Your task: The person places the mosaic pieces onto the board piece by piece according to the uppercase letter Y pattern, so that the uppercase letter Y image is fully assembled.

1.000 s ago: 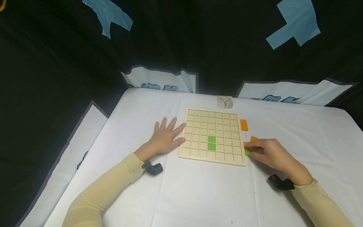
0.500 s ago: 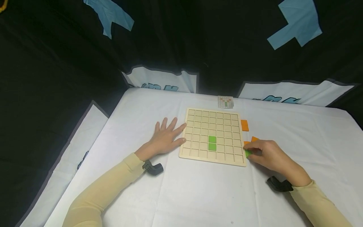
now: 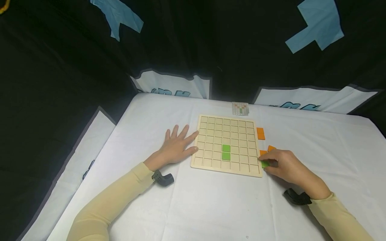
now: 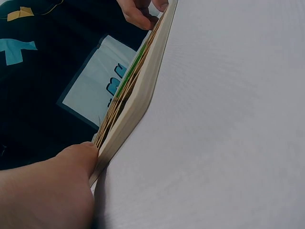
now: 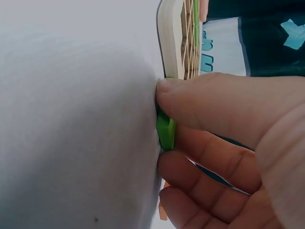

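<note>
The right hand [image 3: 284,164] stood at the right edge of the wooden grid board [image 3: 218,130], fingers curled, thumb and a finger close together with a green tile [image 3: 265,164] pinched between them. Its own fingers covered part of that tile; I could not tell whether it lay fully on the tabletop [image 3: 217,204]. An orange tile [image 3: 262,152] just beyond was also partly hidden by the hand, and from the right wrist only an orange sliver showed behind the fingers.

The left hand [image 3: 173,149] had its fingers spread wide and nearly straight, grasping nothing; thumb and forefinger tips touched the board's left edge. The left wrist view cut this hand down to the thumb and its base, and showed the board almost edge-on, its cells hard to make out.

Board contents: two green tiles [image 3: 226,148] in adjoining cells, one directly nearer than the other. A pair of orange tiles [image 3: 260,133] lay just beside the board's right edge, farther back; a single orange tile [image 3: 271,148] lay nearer, above the right hand. Behind the board was a printed grid card [image 3: 240,108], its pattern too small to read reliably. Blue tape patches [image 3: 316,25] on the black curtain [image 3: 211,36] ran out of frame at the top.
</note>
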Action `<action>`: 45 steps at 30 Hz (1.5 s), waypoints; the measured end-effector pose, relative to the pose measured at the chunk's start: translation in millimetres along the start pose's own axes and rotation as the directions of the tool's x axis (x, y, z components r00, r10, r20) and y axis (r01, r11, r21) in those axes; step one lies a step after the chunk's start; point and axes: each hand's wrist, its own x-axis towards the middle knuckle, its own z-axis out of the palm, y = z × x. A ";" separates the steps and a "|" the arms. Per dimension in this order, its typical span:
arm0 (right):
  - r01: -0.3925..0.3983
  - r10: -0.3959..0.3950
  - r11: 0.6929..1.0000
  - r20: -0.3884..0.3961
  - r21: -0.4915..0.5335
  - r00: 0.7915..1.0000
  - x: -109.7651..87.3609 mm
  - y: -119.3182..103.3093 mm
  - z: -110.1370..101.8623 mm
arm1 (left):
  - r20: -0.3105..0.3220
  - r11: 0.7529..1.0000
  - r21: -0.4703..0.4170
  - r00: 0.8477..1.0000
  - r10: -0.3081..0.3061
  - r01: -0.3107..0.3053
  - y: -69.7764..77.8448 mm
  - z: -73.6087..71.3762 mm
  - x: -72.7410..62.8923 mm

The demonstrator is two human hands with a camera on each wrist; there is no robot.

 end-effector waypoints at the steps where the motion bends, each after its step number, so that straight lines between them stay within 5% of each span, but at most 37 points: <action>1: 0.001 -0.002 1.000 -0.002 -0.004 1.000 -0.2 0.1 0.3 | 0.002 1.000 0.003 1.000 0.000 0.000 0.0 0.1 0.0; 45: 0.137 -0.143 0.989 -0.121 -0.053 0.982 5.8 2.1 -5.6 | 0.008 1.000 0.000 1.000 -0.006 0.006 1.6 -1.2 0.2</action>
